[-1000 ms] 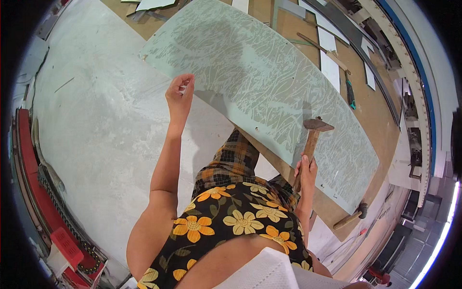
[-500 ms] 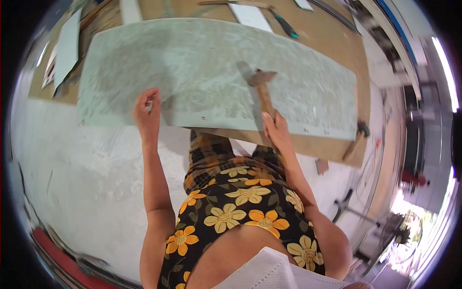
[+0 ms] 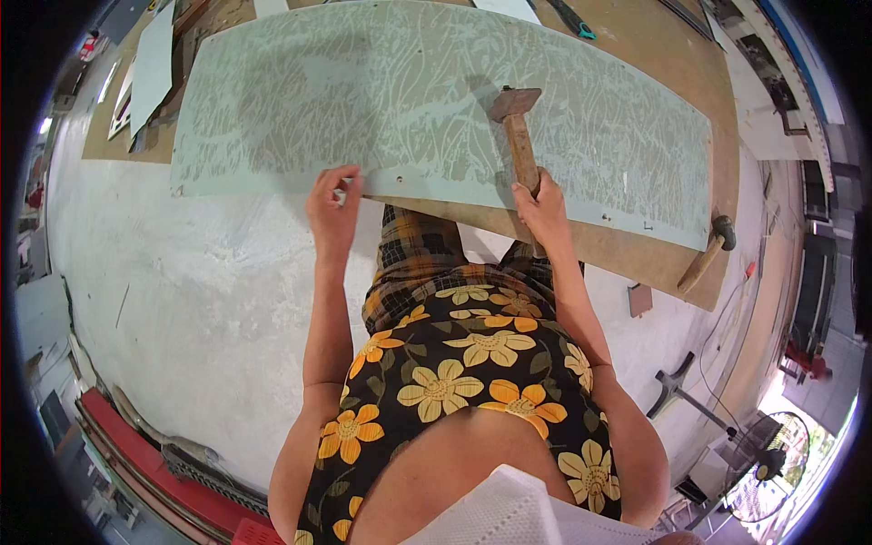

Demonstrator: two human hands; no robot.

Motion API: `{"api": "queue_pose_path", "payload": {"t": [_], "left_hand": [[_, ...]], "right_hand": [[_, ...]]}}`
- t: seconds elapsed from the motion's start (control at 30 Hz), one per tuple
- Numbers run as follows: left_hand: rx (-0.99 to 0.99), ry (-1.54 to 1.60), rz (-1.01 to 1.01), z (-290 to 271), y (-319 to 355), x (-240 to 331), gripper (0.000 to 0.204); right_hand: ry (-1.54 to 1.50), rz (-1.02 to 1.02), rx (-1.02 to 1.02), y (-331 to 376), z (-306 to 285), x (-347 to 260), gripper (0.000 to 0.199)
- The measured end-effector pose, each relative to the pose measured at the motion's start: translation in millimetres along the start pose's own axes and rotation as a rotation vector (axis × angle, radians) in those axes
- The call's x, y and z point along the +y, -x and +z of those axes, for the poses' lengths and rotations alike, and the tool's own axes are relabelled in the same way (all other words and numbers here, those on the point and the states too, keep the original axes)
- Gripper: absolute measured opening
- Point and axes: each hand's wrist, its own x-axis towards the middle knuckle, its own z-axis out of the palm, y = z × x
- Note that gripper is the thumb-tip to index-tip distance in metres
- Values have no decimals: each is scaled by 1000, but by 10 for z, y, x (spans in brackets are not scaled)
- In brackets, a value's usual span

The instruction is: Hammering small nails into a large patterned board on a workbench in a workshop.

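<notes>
Left: note left hand (image 3: 333, 209), loosely curled, thumb near fingertips, beside the near edge of the pale green panel (image 3: 436, 109); cannot tell whether pinching anything small. Centre: locate panel at 1 to 2 o'clock from left hand, flat on brown board (image 3: 627, 259), long axis roughly 9 to 3 o'clock. Find dark spot (image 3: 400, 180) by near edge, between 2 and 3 o'clock from left hand, the nearer hand. Right of centre: note right hand (image 3: 543, 207), closed around handle of hammer (image 3: 521, 145), head over panel between 11 and 12 o'clock. Far right: black-headed mallet (image 3: 705, 262) between 3 and 4 o'clock from right hand.
</notes>
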Motion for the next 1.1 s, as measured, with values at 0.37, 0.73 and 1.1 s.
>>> {"api": "queue_pose_path", "payload": {"t": [0.37, 0.73, 1.1], "left_hand": [[-91, -203, 319, 407, 111, -7, 15], [-75, -253, 219, 462, 60, 20, 7], [-53, -449, 536, 432, 158, -73, 15]], "right_hand": [[124, -124, 91, 2, 9, 220, 32], [118, -58, 90, 127, -60, -79, 42], [83, -29, 78, 135, -64, -84, 48]]}}
